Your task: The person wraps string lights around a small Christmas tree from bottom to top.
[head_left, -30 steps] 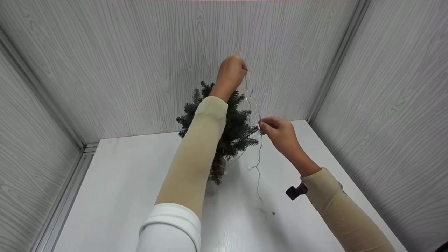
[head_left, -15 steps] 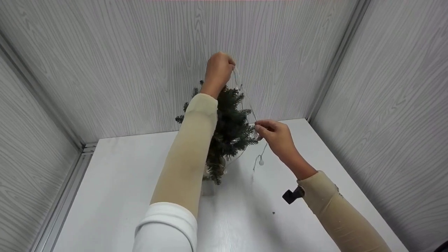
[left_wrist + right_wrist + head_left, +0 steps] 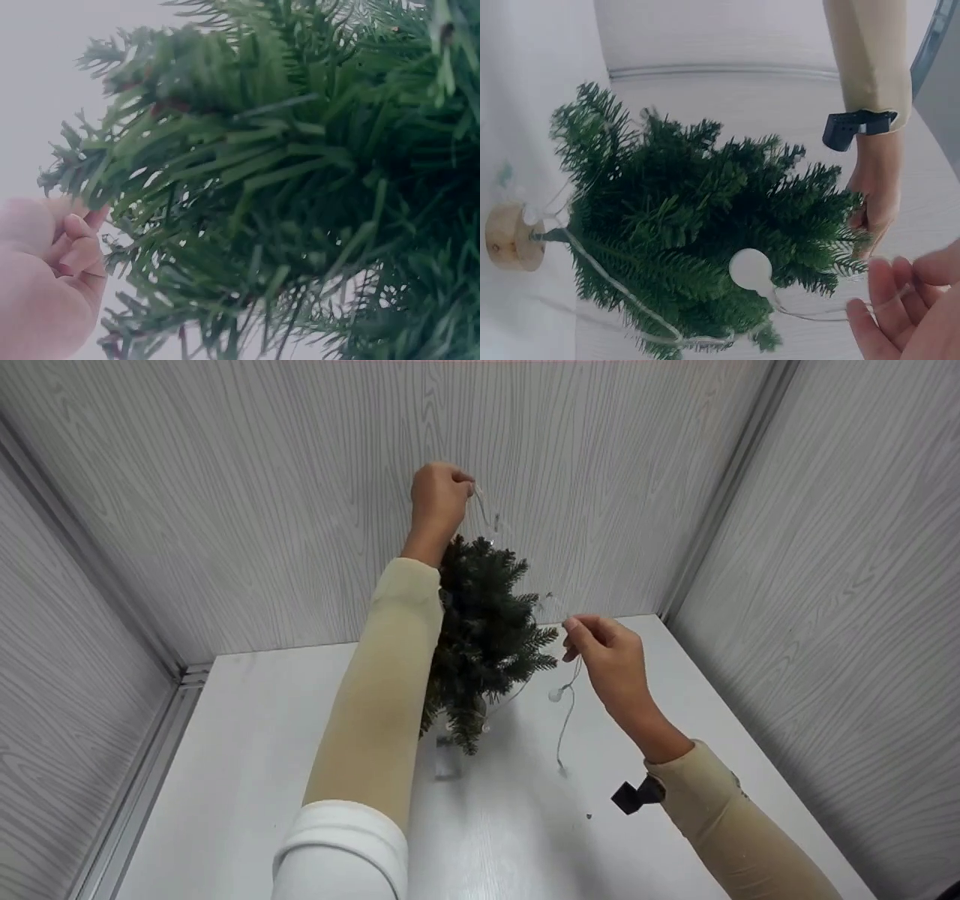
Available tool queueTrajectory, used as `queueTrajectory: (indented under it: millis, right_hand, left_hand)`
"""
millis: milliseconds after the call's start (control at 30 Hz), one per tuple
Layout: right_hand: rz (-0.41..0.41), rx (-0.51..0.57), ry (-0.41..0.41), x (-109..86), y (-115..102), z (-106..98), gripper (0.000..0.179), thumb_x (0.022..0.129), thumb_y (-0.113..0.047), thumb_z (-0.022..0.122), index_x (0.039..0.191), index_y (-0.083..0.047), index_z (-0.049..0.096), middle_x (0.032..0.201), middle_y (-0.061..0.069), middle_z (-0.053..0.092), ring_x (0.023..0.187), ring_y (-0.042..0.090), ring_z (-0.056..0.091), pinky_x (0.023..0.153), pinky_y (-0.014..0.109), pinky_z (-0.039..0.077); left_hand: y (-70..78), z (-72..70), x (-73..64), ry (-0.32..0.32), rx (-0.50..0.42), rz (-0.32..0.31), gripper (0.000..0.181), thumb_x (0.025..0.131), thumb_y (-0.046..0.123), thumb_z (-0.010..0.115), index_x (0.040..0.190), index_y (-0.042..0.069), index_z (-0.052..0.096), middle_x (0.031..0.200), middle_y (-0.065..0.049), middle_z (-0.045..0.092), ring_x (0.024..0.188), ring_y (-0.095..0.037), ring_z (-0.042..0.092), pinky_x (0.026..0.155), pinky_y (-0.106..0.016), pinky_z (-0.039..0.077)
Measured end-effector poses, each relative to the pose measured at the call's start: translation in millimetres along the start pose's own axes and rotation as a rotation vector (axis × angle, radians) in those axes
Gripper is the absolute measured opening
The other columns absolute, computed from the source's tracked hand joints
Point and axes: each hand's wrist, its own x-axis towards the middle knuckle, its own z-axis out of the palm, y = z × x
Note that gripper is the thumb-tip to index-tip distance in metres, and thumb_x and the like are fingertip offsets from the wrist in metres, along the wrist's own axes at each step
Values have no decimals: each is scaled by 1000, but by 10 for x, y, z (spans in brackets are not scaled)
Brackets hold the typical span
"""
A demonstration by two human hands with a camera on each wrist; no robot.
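A small artificial Christmas tree (image 3: pixel 484 622) stands on the table by the back wall. Its round wooden base (image 3: pixel 514 238) shows in the right wrist view. Above the treetop, my left hand (image 3: pixel 439 499) pinches a thin wire of the string lights (image 3: pixel 750 268). To the tree's right, my right hand (image 3: pixel 611 664) pinches another stretch of that wire between thumb and fingers. A bulb and a loose tail dangle below it. More wire loops low around the branches towards the base. Needles hide part of my left hand (image 3: pixel 56 277) in its wrist view.
A grey-white wood-grain panel (image 3: pixel 300 510) rises behind the white table (image 3: pixel 285 735), with side panels left and right. A small see-through object (image 3: pixel 448 765) lies in front of the tree. One dark speck (image 3: pixel 589 816) is on the tabletop.
My left hand has moved left and slightly up across the treetop, carrying the wire. The right hand shifted slightly left, then back right, still pinching the wire; its dangling tail has swung.
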Motion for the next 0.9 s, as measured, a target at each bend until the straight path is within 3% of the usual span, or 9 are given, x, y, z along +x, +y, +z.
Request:
queueTrajectory:
  millis: [133,267,400,533,767,900]
  right_hand:
    - [-42,60,54,-17,-62,-6,18,100,-18,66,102,-1,72,84,17,65,72,22,65,73,32,56]
    - [-34,69,-15,-78,-112,36,17,99,-18,67,104,-3,74,85,13,66,73,22,66,74,30,56]
    - [-35,68,-100,-166,-198,88,16,99,-15,66,107,-3,74,89,10,68,82,27,67,77,30,56]
    - [-62,80,-122,-229,-302,131,16,99,-11,65,110,-2,72,93,9,68,89,33,67,82,31,56]
    - [-112,90,-138,-275,-365,213,17,100,-10,63,112,0,70,95,11,67,90,23,67,86,31,55]
    - [-100,88,-198,-310,-346,291,18,101,-11,63,114,-1,70,98,10,68,90,19,66,86,30,54]
  left_hand:
    - [-20,-8,-2,-9,-26,4,25,105,16,56,119,10,75,123,-6,71,106,-16,65,89,-30,52]
    - [-110,-46,2,-10,-37,-22,24,104,15,57,120,9,74,123,-6,71,110,-17,66,90,-31,53]
    - [-217,-116,-5,2,-52,-43,24,104,15,57,119,10,75,124,-7,71,107,-18,66,84,-29,50]
    - [-284,-189,-15,4,-88,-55,23,104,17,58,119,11,75,123,-6,71,107,-17,66,78,-28,47]
    - [-358,-260,0,42,-102,-33,23,103,18,60,119,10,75,121,-6,72,112,-17,66,91,-31,52]
    - [-482,-292,-15,54,-88,-47,23,103,16,59,120,9,74,122,-7,71,110,-17,65,86,-30,51]
